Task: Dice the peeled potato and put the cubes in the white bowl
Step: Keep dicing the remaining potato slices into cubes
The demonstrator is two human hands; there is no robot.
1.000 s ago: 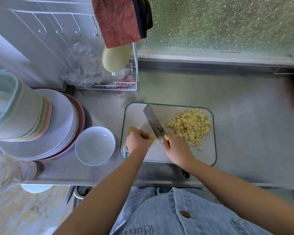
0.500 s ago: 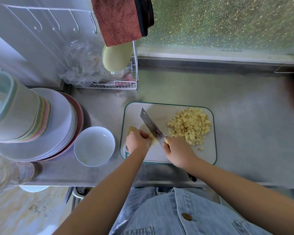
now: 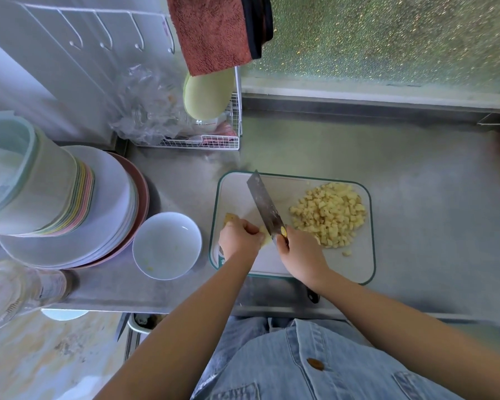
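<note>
Head view: potato pinned beside the knife on the board

Your left hand (image 3: 238, 238) curls over the remaining potato piece (image 3: 231, 218) at the near-left of the cutting board (image 3: 358, 264), holding it down. Your right hand (image 3: 300, 249) grips the knife (image 3: 264, 206) by its handle, with the blade angled away across the board, just beside your left fingers. 1 heap of cubes (image 3: 329, 215) lies on the board's right half. The white bowl (image 3: 168, 245) sits on the surface (image 3: 416, 197) just left of the board.

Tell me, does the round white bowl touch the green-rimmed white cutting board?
Apart. The head view shows steel counter between the white bowl and the cutting board.
</note>
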